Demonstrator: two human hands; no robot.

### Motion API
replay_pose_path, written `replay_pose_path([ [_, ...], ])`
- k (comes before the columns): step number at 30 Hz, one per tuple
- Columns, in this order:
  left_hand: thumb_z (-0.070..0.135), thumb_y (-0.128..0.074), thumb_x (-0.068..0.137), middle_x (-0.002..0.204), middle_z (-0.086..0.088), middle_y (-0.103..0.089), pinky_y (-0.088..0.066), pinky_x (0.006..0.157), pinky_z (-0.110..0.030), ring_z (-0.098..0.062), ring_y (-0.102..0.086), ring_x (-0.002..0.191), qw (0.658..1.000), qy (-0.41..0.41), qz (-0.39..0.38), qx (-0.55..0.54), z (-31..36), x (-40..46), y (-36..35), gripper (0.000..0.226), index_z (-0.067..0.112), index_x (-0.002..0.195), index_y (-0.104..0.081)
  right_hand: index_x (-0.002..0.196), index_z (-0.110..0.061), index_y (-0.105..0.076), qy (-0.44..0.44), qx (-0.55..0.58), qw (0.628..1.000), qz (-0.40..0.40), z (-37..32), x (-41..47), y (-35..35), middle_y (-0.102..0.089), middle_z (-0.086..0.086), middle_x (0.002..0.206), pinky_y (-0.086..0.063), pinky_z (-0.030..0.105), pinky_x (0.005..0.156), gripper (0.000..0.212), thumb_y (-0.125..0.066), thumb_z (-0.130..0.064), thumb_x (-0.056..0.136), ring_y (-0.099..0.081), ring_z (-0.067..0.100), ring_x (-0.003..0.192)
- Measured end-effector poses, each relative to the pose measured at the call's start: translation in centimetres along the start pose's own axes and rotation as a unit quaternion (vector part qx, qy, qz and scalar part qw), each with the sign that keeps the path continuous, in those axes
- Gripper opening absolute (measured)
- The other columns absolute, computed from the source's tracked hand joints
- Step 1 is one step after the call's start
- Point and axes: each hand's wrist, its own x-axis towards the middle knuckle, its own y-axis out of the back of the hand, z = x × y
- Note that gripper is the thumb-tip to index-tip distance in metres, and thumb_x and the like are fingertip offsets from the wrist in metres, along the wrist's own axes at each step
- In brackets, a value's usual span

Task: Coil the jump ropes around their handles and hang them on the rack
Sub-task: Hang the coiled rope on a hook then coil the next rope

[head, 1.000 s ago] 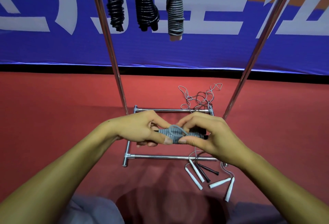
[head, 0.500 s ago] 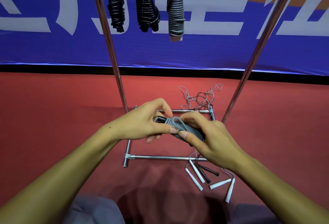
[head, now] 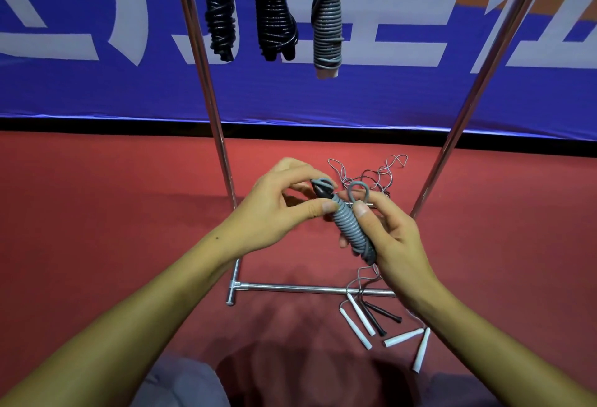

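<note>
Coiled grey rope (head: pixel 350 224) — held tilted, black tip up-left.

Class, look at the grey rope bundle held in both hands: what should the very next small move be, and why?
Probably lift the grey coiled rope toward the rack and hang it by its free loop. The coil looks fully wound, the right hand grips it, the left hand steadies its top.

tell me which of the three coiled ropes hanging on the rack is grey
The rightmost hanging rope is grey, with a pale handle tip showing at its bottom. The other two, to its left, are black.
</note>
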Motion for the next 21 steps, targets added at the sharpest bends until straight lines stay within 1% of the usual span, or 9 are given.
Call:
replay_pose_path([
  [3,0.005,-0.078,0.092,0.116,-0.010,-0.076,-0.058,0.097,-0.036,-0.026,-0.073,0.110,0.995,0.010,-0.015,-0.097,0.4,0.0,-0.6,0.028,0.001,0.119,-0.069,0.123,-0.010,-0.066,-0.019,0.053,0.998,0.019,-0.1,0.1,-0.9,-0.076,0.006,0.083,-0.049,0.027,0.053,0.024,-0.048,-0.017,0.108,-0.069,0.019,0.061],
  [5,0.000,-0.079,0.090,0.113,-0.009,-0.076,-0.058,0.099,-0.033,-0.026,-0.074,0.112,0.993,0.016,0.003,-0.119,0.5,-0.1,-1.6,0.032,0.001,0.119,-0.066,0.122,-0.012,-0.067,-0.023,0.073,0.997,0.029,-0.3,0.2,-1.1,-0.078,0.009,0.095,-0.055,0.035,0.058,0.023,-0.048,-0.018,0.109,-0.076,0.030,0.073],
  [7,0.001,-0.080,0.090,0.106,-0.005,-0.076,-0.058,0.096,-0.030,-0.020,-0.075,0.107,0.992,0.020,0.033,-0.119,0.4,-0.2,-2.4,0.030,0.003,0.116,-0.065,0.116,-0.014,-0.069,-0.020,0.062,0.996,0.054,-0.2,0.3,-1.1,-0.078,0.007,0.089,-0.055,0.038,0.056,0.020,-0.051,-0.019,0.109,-0.074,0.027,0.071],
  [9,0.004,-0.079,0.092,0.100,-0.005,-0.075,-0.057,0.088,-0.025,-0.013,-0.073,0.098,0.994,0.019,0.062,-0.091,0.3,-0.1,-2.8,0.022,0.005,0.110,-0.068,0.109,-0.017,-0.072,0.015,-0.009,0.995,0.099,0.2,0.5,-1.1,-0.073,-0.003,0.080,-0.050,0.028,0.053,0.017,-0.055,-0.016,0.107,-0.064,0.011,0.064],
  [11,0.007,-0.079,0.093,0.096,-0.008,-0.073,-0.057,0.082,-0.027,-0.011,-0.069,0.091,0.994,0.020,0.073,-0.085,0.2,0.0,-3.0,0.016,0.006,0.106,-0.069,0.109,-0.022,-0.074,0.067,-0.088,0.986,0.127,0.7,0.9,-1.0,-0.070,-0.007,0.099,-0.050,0.018,0.067,0.017,-0.060,-0.013,0.104,-0.065,0.003,0.077],
  [13,0.014,-0.079,0.092,0.092,-0.007,-0.072,-0.061,0.083,-0.041,-0.014,-0.068,0.088,0.989,0.036,0.082,-0.115,-0.1,0.1,-3.1,0.017,0.008,0.104,-0.069,0.112,-0.027,-0.075,0.120,-0.157,0.970,0.139,1.0,1.4,-0.5,-0.061,0.000,0.110,-0.052,0.021,0.078,0.022,-0.063,-0.011,0.103,-0.067,0.009,0.091],
  [15,0.016,-0.077,0.091,0.091,-0.005,-0.072,-0.063,0.084,-0.050,-0.016,-0.070,0.086,0.985,0.058,0.082,-0.141,-0.2,0.3,-3.1,0.018,0.009,0.104,-0.068,0.119,-0.023,-0.075,0.166,-0.212,0.954,0.129,1.1,1.8,-0.1,-0.060,-0.002,0.102,-0.052,0.029,0.079,0.025,-0.063,-0.010,0.102,-0.065,0.013,0.089],
  [19,0.007,-0.073,0.097,0.097,-0.021,-0.072,-0.062,0.075,-0.033,-0.014,-0.071,0.086,0.989,0.058,0.058,-0.123,-0.3,0.3,-3.1,0.017,0.002,0.111,-0.065,0.133,-0.017,-0.071,0.200,-0.240,0.946,0.086,1.0,1.8,-0.1,-0.058,-0.003,0.094,-0.046,0.022,0.081,0.034,-0.061,-0.012,0.101,-0.058,0.010,0.086],
  [21,0.016,-0.076,0.095,0.099,-0.025,-0.072,-0.064,0.074,-0.039,-0.021,-0.075,0.086,0.988,0.071,0.065,-0.120,-0.3,0.3,-3.1,0.020,0.006,0.109,-0.066,0.131,-0.017,-0.072,0.187,-0.212,0.955,0.083,0.9,1.9,0.0,-0.060,0.000,0.093,-0.047,0.023,0.079,0.032,-0.064,-0.011,0.101,-0.059,0.011,0.084],
])
